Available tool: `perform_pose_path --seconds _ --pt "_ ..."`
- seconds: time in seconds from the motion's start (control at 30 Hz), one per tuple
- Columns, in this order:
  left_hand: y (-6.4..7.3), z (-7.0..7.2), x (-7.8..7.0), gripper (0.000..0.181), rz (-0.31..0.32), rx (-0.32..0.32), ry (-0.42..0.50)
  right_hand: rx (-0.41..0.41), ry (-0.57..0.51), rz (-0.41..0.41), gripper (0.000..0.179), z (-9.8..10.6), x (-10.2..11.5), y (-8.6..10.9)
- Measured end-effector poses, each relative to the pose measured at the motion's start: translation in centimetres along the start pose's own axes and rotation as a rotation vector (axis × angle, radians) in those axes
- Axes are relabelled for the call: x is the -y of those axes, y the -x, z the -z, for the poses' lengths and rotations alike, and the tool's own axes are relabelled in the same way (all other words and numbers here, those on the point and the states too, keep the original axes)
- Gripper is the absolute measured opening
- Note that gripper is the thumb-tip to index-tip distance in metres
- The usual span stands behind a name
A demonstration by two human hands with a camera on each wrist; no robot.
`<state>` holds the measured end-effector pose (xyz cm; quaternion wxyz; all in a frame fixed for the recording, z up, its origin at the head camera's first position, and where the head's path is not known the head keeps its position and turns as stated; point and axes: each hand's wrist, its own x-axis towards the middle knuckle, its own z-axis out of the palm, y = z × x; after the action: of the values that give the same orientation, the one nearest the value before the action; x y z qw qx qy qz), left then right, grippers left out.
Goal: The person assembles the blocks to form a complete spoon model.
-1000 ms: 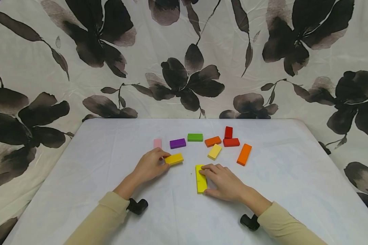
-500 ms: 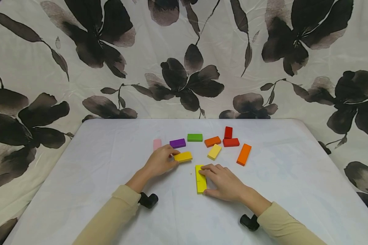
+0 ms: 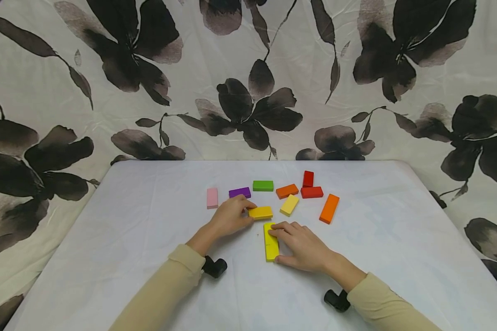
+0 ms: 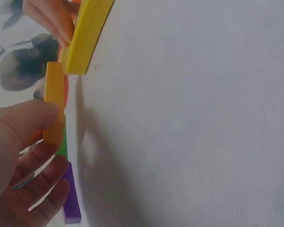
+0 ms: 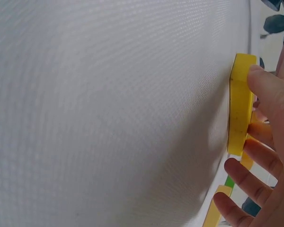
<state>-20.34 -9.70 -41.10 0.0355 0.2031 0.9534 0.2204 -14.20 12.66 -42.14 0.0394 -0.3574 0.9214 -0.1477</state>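
Note:
My left hand point(image 3: 230, 216) pinches an amber-yellow rectangular block point(image 3: 262, 213) by its left end. In the left wrist view, the thumb lies across that amber-yellow block point(image 4: 54, 87), with the other fingers spread below it. My right hand point(image 3: 304, 246) holds a longer bright yellow block point(image 3: 271, 248) between thumb and fingers, from its right side. The right wrist view has the thumb on one part of the yellow block point(image 5: 240, 111) and fingertips farther along it. The amber-yellow block is just beyond the far end of the bright yellow one; contact between them cannot be told.
Beyond the hands lie a pink block point(image 3: 212, 198), a purple block point(image 3: 239, 192) partly behind the left hand, a green block point(image 3: 262, 185), a pale yellow block point(image 3: 289, 205), orange blocks point(image 3: 329, 209) and red blocks point(image 3: 312, 192). A floral cloth point(image 3: 240, 115) hangs behind the white table point(image 3: 149, 207).
My left hand has slid the amber-yellow block rightward, toward the bright yellow block's far end, uncovering the pink block and partly covering the purple one. The right hand has stayed still.

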Motion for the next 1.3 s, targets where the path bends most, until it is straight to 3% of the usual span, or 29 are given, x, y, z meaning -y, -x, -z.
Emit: perform_pose_path --seconds 0.4,0.87,1.3 --pt "-0.9 -1.2 -1.0 0.033 -0.013 0.057 0.039 0.008 0.000 0.006 0.061 0.1 0.0 0.0" --pt "-0.9 -1.5 -1.1 0.032 -0.016 0.088 0.019 -0.006 0.000 0.008 0.061 0.1 0.0 0.0" --pt "-0.9 -1.7 -1.3 0.031 -0.006 0.060 0.004 -0.021 0.009 0.013 0.061 -0.2 -0.2 0.0"
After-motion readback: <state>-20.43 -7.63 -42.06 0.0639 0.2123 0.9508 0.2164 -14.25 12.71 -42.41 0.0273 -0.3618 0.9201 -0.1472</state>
